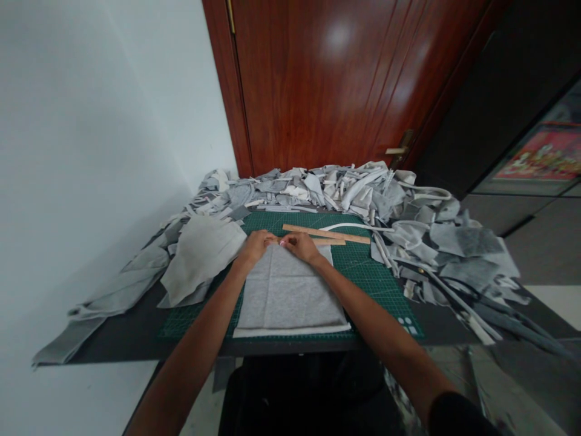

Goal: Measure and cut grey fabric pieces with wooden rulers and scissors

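A folded piece of light grey fabric (293,290) lies flat in front of me, with crease lines down and across it. At its far edge my left hand (258,243) is closed, its fingertips pinching the fabric's upper left corner area. Close beside it, my right hand (299,245) is bent with fingers pressed together at the same edge, where a small pinkish spot shows. A wooden ruler (333,242) runs along that far edge, partly hidden under my hands. Just beyond, a second wooden ruler (349,236) lies at a slant across it.
A green cutting mat (358,266) covers the middle of the dark table (122,339). Grey fabric scraps (313,188) are heaped along the back, with a larger piece (202,254) at left. Scissors (508,321) lie among scraps at right. A wooden door (318,79) stands behind.
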Action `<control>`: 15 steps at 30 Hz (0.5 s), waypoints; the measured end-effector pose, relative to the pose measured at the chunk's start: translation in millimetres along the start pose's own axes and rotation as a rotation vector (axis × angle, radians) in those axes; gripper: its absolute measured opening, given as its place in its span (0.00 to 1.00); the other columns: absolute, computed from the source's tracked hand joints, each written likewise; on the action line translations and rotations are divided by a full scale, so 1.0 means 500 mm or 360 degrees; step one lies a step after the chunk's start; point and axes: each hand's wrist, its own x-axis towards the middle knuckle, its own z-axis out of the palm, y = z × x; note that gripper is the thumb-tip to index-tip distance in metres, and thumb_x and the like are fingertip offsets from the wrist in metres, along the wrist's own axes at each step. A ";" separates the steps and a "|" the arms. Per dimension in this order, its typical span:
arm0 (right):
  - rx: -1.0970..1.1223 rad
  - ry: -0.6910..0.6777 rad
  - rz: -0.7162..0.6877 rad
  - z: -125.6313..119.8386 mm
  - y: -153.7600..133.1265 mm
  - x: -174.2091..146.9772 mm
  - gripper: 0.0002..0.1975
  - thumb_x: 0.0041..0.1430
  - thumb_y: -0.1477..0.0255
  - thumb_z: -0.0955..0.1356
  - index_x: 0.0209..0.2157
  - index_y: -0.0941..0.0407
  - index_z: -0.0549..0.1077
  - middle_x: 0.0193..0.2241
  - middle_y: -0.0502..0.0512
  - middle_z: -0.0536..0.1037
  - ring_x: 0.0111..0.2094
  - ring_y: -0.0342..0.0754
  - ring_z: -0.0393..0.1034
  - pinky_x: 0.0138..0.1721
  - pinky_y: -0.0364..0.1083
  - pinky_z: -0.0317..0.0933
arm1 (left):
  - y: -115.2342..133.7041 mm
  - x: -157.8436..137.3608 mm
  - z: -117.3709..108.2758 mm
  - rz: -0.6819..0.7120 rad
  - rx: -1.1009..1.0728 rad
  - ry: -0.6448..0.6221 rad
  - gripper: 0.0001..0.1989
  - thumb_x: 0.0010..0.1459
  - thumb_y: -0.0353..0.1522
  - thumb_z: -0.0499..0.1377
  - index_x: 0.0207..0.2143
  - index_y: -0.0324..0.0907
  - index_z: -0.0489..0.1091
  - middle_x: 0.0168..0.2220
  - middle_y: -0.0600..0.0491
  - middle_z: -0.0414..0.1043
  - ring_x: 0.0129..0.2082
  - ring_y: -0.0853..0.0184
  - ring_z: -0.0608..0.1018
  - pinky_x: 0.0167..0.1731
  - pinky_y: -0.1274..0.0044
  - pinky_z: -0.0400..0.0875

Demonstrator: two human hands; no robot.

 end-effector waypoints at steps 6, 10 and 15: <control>-0.0379 0.0019 0.0106 0.012 -0.040 0.011 0.07 0.65 0.69 0.71 0.41 0.52 0.84 0.37 0.53 0.84 0.36 0.47 0.76 0.37 0.42 0.64 | 0.011 0.002 -0.003 0.0039 0.0020 -0.0055 0.15 0.62 0.24 0.57 0.41 0.43 0.84 0.33 0.50 0.74 0.39 0.63 0.76 0.44 0.75 0.72; -0.0441 0.0005 0.0064 0.012 -0.046 0.015 0.08 0.66 0.69 0.71 0.41 0.52 0.84 0.38 0.55 0.83 0.37 0.49 0.76 0.38 0.43 0.64 | 0.009 0.006 -0.003 0.0044 0.0010 -0.0070 0.16 0.62 0.24 0.56 0.41 0.43 0.84 0.32 0.50 0.72 0.37 0.64 0.76 0.44 0.76 0.72; -0.0409 -0.0032 -0.0029 0.002 -0.031 0.020 0.07 0.65 0.69 0.71 0.40 0.52 0.85 0.36 0.55 0.83 0.35 0.48 0.75 0.36 0.43 0.64 | 0.004 0.009 -0.002 0.0028 0.0016 -0.0075 0.17 0.61 0.24 0.56 0.41 0.43 0.84 0.32 0.51 0.72 0.36 0.64 0.76 0.43 0.76 0.72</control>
